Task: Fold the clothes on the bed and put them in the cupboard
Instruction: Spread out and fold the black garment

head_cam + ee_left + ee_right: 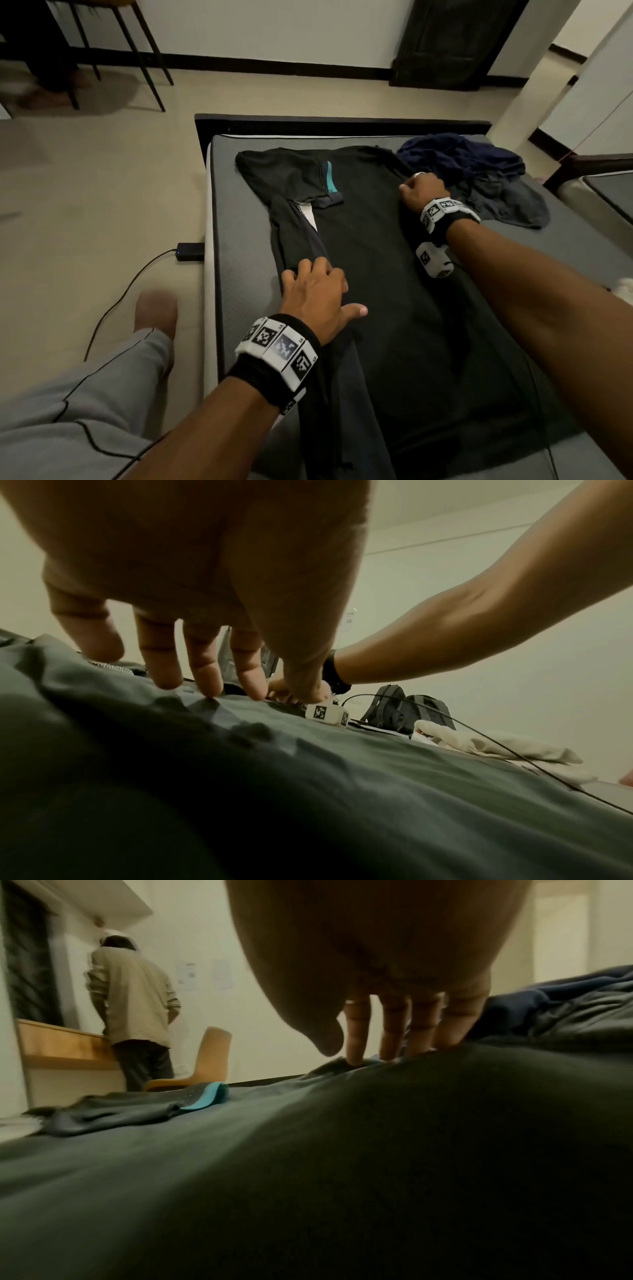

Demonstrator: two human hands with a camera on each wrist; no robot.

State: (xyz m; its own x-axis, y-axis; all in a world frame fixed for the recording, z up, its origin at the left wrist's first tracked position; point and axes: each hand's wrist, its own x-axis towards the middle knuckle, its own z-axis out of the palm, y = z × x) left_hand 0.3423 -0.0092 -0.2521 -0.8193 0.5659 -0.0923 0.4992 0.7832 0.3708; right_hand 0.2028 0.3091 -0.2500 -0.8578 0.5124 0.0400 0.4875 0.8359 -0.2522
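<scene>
A black T-shirt point(376, 274) lies spread flat on the grey mattress point(239, 291). Its left side is folded inward, and a sleeve with teal trim point(329, 178) lies across the top. My left hand point(315, 291) rests on that folded left edge, its fingertips point(205, 680) pressing the cloth point(308, 791). My right hand point(423, 193) is at the shirt's upper right, near the shoulder. Its fingers point(394, 1031) point down with their tips pressed into the fabric point(342, 1150), thumb held apart. The teal trim point(209, 1096) shows to the left.
A pile of navy clothes point(472, 164) and a grey garment point(507, 202) lie at the mattress's far right corner. A black adapter point(190, 251) with a cable sits on the floor left of the bed. A second bed point(599, 195) stands at right. Another person point(133, 1001) stands at a desk.
</scene>
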